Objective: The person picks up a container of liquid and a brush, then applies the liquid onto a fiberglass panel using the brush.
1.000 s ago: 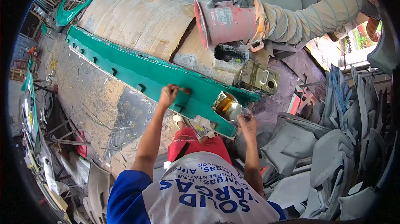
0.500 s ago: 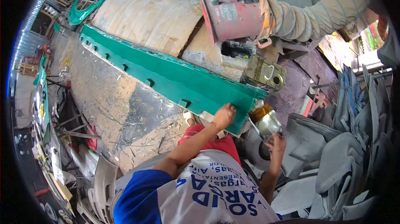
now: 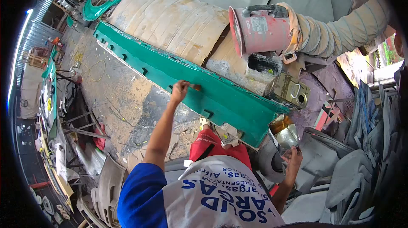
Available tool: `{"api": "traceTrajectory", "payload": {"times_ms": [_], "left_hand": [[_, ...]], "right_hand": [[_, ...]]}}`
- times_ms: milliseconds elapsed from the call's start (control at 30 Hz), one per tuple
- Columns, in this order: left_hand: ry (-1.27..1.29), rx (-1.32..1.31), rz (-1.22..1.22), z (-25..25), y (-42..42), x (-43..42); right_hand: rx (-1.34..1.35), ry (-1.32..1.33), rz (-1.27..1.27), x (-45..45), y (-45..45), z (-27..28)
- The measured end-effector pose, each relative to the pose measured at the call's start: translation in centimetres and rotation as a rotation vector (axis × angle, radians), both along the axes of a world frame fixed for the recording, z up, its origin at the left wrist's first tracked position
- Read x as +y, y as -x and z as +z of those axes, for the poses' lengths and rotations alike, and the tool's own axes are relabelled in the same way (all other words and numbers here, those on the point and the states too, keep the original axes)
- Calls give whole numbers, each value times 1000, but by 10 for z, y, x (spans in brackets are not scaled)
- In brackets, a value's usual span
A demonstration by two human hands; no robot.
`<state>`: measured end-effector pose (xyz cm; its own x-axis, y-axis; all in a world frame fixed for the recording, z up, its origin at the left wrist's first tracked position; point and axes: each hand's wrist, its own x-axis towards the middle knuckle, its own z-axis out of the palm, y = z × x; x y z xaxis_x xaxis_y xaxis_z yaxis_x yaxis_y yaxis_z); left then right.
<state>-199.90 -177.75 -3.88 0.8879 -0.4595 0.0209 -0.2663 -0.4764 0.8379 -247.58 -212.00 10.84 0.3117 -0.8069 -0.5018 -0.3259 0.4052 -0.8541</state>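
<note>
My left hand (image 3: 180,91) is closed on a small paint brush (image 3: 195,87), whose bristles touch the glossy green surface of a long panel (image 3: 165,68) near its middle. Off the panel's right end, my right hand (image 3: 292,159) grips the edge of a shiny metal container (image 3: 286,135) with amber liquid inside. The container is tilted, its opening facing the panel. Small dark brackets line the panel's near edge.
Behind the panel lie brown cardboard (image 3: 170,24), a red blower (image 3: 259,28) with a fabric duct (image 3: 335,37), a hollow block (image 3: 263,66) and a metal can (image 3: 289,90). Grey moulded parts (image 3: 348,177) are piled at right. A curved green part (image 3: 95,12) is at upper left.
My left hand has swept with the brush to the panel's right end, then back left to its middle. My right hand has moved the container right, off the panel.
</note>
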Motion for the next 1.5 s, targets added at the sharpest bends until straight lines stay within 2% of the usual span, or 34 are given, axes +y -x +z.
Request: {"api": "traceTrajectory", "payload": {"times_ms": [33, 67, 100, 167, 200, 267, 333, 433, 467, 500, 533, 600, 633, 700, 733, 833, 900, 967, 1033, 1133, 1167, 1200, 1333, 1367, 1400, 1500], "left_hand": [[64, -68, 5, -1, -10, 9], [6, 0, 62, -3, -16, 14], [-70, -181, 30, 11, -14, 10], [-172, -320, 3, 45, 15, -17], [-149, -295, -31, 42, 33, -33], [-289, -331, -188, 33, 74, -67], [-170, -396, -361, 10, 120, -96], [-189, -375, -636, -37, 185, -147], [-282, -243, -642, 4, 207, -165], [-336, -300, -816, 21, 222, -181], [-347, -183, -753, 19, 244, -197], [-184, -213, -780, 9, 273, -218], [-195, -222, -771, 13, 279, -225], [37, -157, -800, 20, 287, -231], [45, -79, -749, 24, 286, -230], [110, -182, -616, 14, 246, -207], [163, 102, -460, -7, 205, -173], [118, -31, -458, 9, 163, -141], [40, 1, -347, -7, 132, -120], [70, -61, -501, 38, 148, -147], [-26, 147, -457, 59, 169, -168], [102, 111, -557, 53, 182, -185], [242, 328, -661, 27, 227, -251], [242, 320, -661, 12, 233, -263], [212, 194, -649, -5, 236, -270], [125, -56, -598, -8, 205, -253]], "right_hand": [[12, 6, -10, 4, -4, 1], [2, -2, -28, 8, -7, 0], [-7, -7, -53, 11, -9, 1], [-2, -27, -67, 20, -14, 12], [-2, -11, -111, 23, -10, 6], [-15, -25, -148, 25, 2, 5], [-66, -44, -158, 28, 17, 0], [-37, -25, -201, 31, 36, -1], [-36, -25, -206, 31, 40, 2], [-17, 1, -227, 33, 44, 9], [0, 28, -246, 33, 47, 11], [15, 16, -264, 27, 73, 1], [38, 5, -282, 24, 79, -1], [49, -8, -273, 19, 92, -2], [54, 6, -282, 17, 97, -2], [27, -1, -262, 11, 104, 3], [-1, -64, -264, 3, 105, 4], [-38, -30, -244, -1, 112, -8], [-73, 5, -235, -2, 115, -12], [-98, -20, -150, -5, 116, -16], [-100, -23, -169, -4, 115, -16], [-96, -33, -197, -2, 112, -15], [-96, -47, -233, 6, 111, -16], [-81, -49, -235, 7, 108, -18], [-92, -52, -226, 10, 105, -18], [-39, -27, -159, 18, 90, -16]]}}
